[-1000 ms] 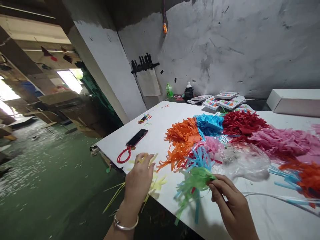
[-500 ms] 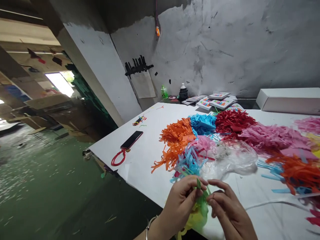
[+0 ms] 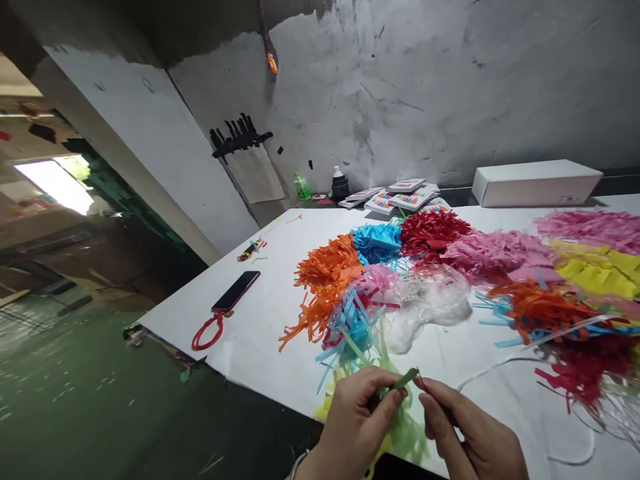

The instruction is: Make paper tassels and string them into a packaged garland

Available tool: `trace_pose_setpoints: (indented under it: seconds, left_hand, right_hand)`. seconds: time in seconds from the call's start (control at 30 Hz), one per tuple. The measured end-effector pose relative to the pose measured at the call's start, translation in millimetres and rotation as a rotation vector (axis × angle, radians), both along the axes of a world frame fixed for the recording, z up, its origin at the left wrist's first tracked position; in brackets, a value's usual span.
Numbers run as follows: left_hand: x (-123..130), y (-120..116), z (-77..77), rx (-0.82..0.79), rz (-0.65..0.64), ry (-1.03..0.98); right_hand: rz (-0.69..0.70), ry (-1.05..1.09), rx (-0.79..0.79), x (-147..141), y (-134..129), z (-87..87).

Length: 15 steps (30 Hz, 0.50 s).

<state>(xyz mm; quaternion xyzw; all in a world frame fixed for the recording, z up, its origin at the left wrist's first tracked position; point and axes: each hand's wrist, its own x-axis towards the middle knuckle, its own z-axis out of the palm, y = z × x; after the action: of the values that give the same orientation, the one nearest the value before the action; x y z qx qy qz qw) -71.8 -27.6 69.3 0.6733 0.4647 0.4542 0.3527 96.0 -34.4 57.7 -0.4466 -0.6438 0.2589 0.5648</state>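
Near the front edge of the table, my left hand (image 3: 357, 420) is closed on a green paper tassel (image 3: 407, 379), pinching its twisted top between thumb and fingers. Pale green fringe (image 3: 407, 433) hangs below and behind the fingers. My right hand (image 3: 467, 427) is close beside it, thumb and forefinger pinched together at the tip of the twist. Something thin and dark shows at those fingertips, too small to name. Yellow paper strips (image 3: 327, 403) lie just left of my left hand. Blue and pink paper tassels (image 3: 353, 317) lie beyond both hands.
Orange (image 3: 330, 263), red (image 3: 433, 233) and pink fringe piles (image 3: 500, 253) spread across the white table (image 3: 260, 327), around a clear plastic bag (image 3: 425, 307). A phone (image 3: 237, 291) with a red strap lies left. A white box (image 3: 535, 183) and bottles stand by the wall.
The view has swung right. The green twist now points toward my right hand, whose thumb and forefinger have come together at its tip; before, those fingers were farther apart.
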Motion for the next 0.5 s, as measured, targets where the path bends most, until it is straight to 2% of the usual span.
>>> trace_pose_setpoints:
  seconds: [0.1,0.17,0.23,0.33,0.4,0.5]
  left_hand:
    - [6,-4,-3.1,0.099,0.011,0.106]
    - [11,-6,-1.9,0.103,-0.008,0.125]
    - [14,-6,1.9,0.014,-0.091,0.042]
    - [18,-6,7.0,-0.233,-0.241,-0.227]
    - [19,-6,6.3,-0.356,-0.213,-0.362]
    - [20,-6,0.1,-0.403,-0.035,-0.445]
  right_hand:
    - [-0.021,0.069,-0.086,3,-2,-1.0]
    - [0.023,0.109,-0.118,5,-2,-0.1]
    - [0.092,0.136,-0.138,8,0,1.6]
    - [0.179,0.156,-0.169,15,3,2.4]
    - [0.149,0.164,-0.206,18,2,0.8]
    - [0.006,0.156,-0.259,17,-6,-2.9]
